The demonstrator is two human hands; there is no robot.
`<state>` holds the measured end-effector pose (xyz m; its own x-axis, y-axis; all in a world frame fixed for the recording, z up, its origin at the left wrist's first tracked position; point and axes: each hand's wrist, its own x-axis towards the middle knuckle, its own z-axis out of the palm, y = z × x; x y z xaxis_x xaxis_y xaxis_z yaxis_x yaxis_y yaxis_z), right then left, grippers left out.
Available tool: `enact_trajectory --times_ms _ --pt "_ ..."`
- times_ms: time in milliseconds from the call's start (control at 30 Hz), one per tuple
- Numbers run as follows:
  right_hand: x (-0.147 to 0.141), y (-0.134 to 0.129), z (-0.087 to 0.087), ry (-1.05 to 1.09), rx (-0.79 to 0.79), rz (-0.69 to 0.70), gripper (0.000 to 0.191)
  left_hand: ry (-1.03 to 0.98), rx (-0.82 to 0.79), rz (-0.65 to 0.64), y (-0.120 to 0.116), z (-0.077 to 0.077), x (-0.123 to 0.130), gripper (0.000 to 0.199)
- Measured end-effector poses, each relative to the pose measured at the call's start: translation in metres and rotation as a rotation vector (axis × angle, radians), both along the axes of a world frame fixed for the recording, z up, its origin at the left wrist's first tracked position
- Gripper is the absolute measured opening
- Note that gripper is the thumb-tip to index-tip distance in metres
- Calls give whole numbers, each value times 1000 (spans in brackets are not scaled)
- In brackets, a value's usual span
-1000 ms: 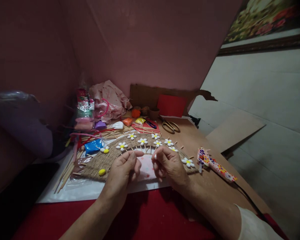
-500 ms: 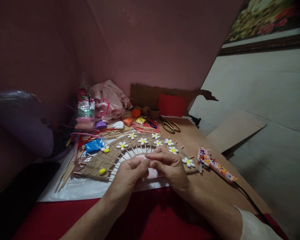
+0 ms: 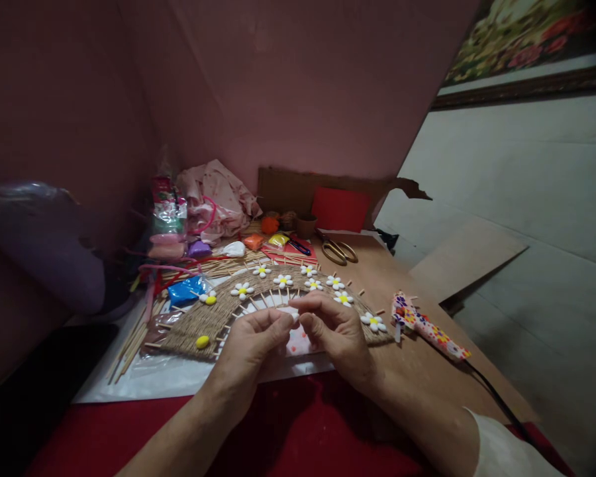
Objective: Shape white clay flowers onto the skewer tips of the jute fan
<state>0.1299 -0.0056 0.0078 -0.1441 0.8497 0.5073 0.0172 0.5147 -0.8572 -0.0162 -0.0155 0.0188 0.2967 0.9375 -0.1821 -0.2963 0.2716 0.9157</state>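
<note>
Pellet (image 3: 295, 318) of white material, small and partly covered by fingers, is located between the two hands, in front of the inner curve of the arch. All clock positions below are taken from it, with 12 o'clock being the far side.

Left hand (image 3: 255, 339), at 9 o'clock: thumb and forefinger pinch the pellet. Right hand (image 3: 336, 331), at 3 o'clock: fingers bent, thumb and forefinger parted beside the pellet. Whether they touch it cannot be told.

Twine-woven arch (image 3: 191, 328) on wooden sticks spans 9 o'clock through 12 to 3. Eight complete white daisies (image 3: 373, 322) with yellow centres lie on it between 10 and 3 o'clock. At its left end lies a yellow oval (image 3: 202, 342), at 9 o'clock, with no petals about it.

Floral-patterned glue gun (image 3: 430, 328) rests at 3 o'clock on brown board (image 3: 442, 384), cord attached. Gold-handled scissors (image 3: 338, 252) lie between 1 and 2 o'clock; yellow packet (image 3: 279, 240) near 12; orange packet (image 3: 253, 242) at 11; purple packet (image 3: 199, 249) at 10; blue packet (image 3: 186, 290) between 9 and 10. Red cloth (image 3: 298, 430) covers the near edge at 6 o'clock.
</note>
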Motion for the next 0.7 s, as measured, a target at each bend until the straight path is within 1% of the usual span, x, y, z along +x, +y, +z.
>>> enact_trajectory --times_ms 67,167,233,333,400,467,567,633,700 --pt "0 -1 -1 9 0 11 8 14 21 7 0 -2 0 37" --pt "1 0 -2 10 55 6 4 59 59 12 1 -5 0 41" --pt "1 1 -4 -4 78 -5 7 93 75 10 2 -6 -1 43" --pt "2 2 -4 -24 79 -3 17 134 76 6 2 -5 -1 47" --pt "2 1 -4 -35 91 -10 15 149 89 5 2 -5 -1 48" --pt "1 0 -3 -43 112 -29 9 143 91 9 2 -5 0 47" --pt "0 0 -2 -41 134 -61 7 87 58 12 2 -5 0 43" --pt "1 -1 -3 -50 143 -66 7 61 43 7 1 -4 0 39" --pt "2 -1 -3 -66 154 -58 12 62 36 2 0 -2 -1 38"
